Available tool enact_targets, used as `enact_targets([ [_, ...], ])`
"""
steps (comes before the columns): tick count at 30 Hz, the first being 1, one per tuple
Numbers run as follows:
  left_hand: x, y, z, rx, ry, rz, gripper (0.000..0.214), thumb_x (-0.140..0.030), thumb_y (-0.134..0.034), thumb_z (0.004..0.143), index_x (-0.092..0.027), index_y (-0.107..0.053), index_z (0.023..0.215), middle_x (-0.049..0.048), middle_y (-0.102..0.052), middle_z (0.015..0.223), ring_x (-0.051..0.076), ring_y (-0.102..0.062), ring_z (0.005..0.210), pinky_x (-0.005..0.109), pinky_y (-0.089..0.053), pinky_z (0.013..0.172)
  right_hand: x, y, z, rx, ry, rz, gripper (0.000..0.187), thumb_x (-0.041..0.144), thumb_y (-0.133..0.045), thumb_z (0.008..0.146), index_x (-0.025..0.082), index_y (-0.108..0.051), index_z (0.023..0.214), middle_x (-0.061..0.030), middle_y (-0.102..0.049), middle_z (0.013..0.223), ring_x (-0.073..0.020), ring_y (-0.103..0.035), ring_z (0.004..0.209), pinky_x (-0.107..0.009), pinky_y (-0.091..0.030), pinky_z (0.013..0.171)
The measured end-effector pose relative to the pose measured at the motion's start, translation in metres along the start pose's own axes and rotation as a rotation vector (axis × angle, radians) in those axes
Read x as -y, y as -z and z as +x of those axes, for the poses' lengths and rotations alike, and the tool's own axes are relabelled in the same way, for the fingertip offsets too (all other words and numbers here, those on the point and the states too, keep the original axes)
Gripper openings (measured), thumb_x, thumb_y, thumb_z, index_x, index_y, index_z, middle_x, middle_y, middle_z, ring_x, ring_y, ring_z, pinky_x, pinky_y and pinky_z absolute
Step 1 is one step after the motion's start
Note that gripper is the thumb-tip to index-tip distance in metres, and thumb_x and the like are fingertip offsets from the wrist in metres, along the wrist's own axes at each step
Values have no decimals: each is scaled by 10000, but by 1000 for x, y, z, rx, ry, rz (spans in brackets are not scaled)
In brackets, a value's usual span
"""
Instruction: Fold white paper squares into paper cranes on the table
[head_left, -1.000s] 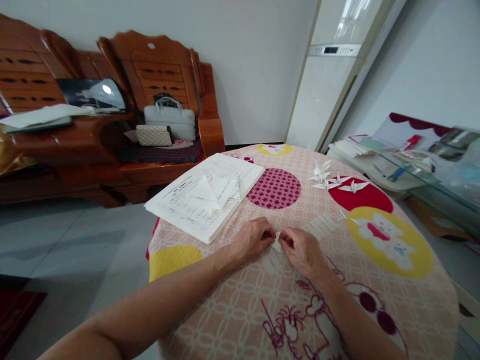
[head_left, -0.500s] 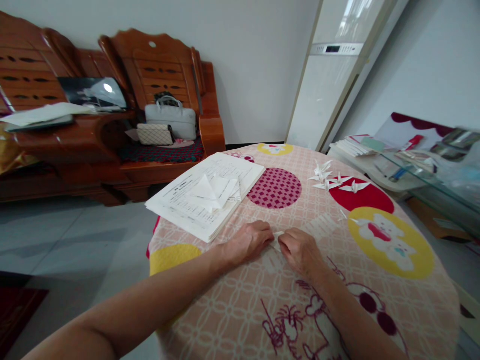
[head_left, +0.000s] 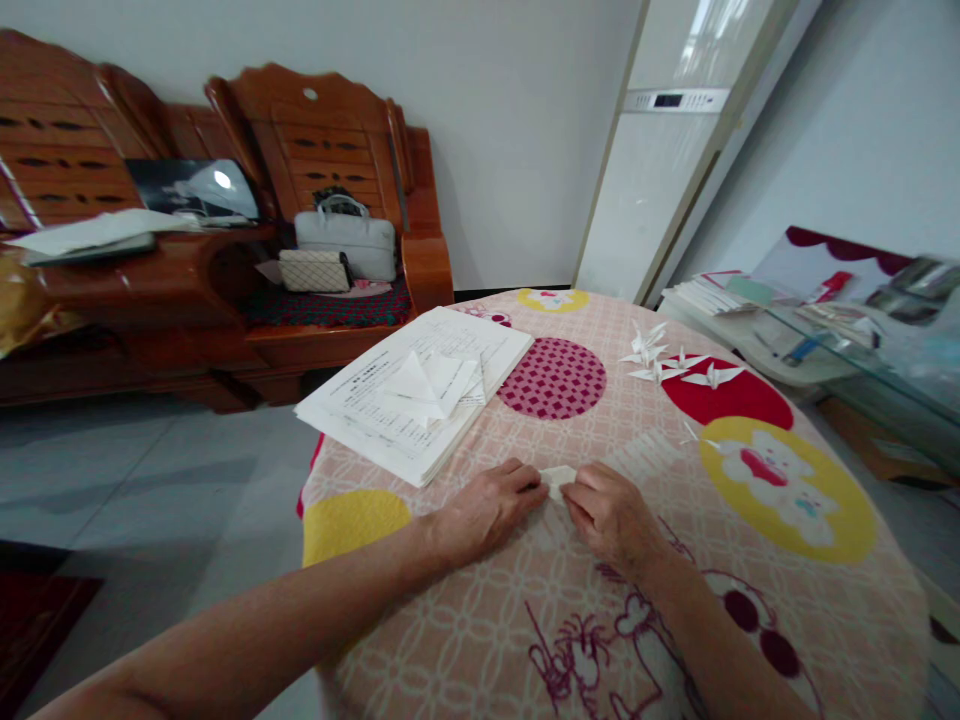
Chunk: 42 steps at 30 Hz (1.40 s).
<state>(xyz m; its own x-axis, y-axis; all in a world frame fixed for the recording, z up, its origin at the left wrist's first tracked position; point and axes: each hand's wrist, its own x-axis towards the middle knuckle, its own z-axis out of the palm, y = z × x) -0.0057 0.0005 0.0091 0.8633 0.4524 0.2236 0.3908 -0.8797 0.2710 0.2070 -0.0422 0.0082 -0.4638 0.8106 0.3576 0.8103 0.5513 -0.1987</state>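
A small folded piece of white paper lies between my two hands, low over the tablecloth. My left hand pinches its left side, fingers bent and closed. At the opposite side, the fingers of my right hand are closed on the same paper. My fingers cover much of it, so its exact folds are hard to make out. Beyond my left hand, several folded white paper pieces rest on a stack of printed sheets. Several white paper cranes stand at the far right of the table.
A patterned cloth covers the round table. Past its right edge is a glass-topped stand with papers and other items. Wooden chairs holding bags stand at the back left, and a tall white air conditioner is by the wall.
My hands have spread slightly apart, and more of the white paper shows between them. Both hands still grip it. The whole view has shifted a little.
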Motion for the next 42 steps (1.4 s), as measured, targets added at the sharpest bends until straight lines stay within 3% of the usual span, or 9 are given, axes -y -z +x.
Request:
enact_targets([
  [6,3,0,-7,-189,79,-263,220,-98,-510,870,-165,-686,982,74,-628,1057,161,-582,966,256,-477,840,-1,1,0,17,15,0,212,63,-527,843,149,-604,665,-38,-515,682,-163,-473,721,-280,-327,641],
  [11,12,5,-1,-339,351,-475,201,-114,-554,836,-159,-700,967,53,-678,947,149,-620,873,254,-485,775,-1,1,0,20,22,3,211,54,-527,836,150,-598,662,-37,-518,687,-161,-476,725,-277,-322,643],
  [15,24,4,6,-330,489,-514,208,-150,-588,810,-158,-709,979,43,-690,904,141,-624,781,241,-478,685,-1,1,0,9,23,29,219,50,-516,831,152,-587,651,-34,-515,683,-159,-474,717,-271,-322,637],
  [24,21,9,21,-123,245,-299,146,-158,-610,825,-180,-734,898,34,-667,843,144,-606,807,241,-442,734,-3,-8,2,-77,-56,86,192,63,-517,840,150,-630,710,-46,-559,695,-168,-510,722,-264,-355,659],
  [28,17,5,22,-130,205,-208,119,-170,-601,843,-174,-720,844,38,-648,845,152,-592,842,246,-428,750,-3,-12,6,-98,-59,18,187,77,-530,841,148,-626,698,-53,-585,690,-175,-519,709,-275,-354,660],
  [42,18,-5,24,-87,127,-63,101,-159,-531,879,-148,-628,851,44,-593,860,149,-546,819,250,-419,733,2,-11,9,-134,133,-225,271,19,-447,845,160,-580,655,-49,-543,636,-186,-464,656,-304,-322,623],
])
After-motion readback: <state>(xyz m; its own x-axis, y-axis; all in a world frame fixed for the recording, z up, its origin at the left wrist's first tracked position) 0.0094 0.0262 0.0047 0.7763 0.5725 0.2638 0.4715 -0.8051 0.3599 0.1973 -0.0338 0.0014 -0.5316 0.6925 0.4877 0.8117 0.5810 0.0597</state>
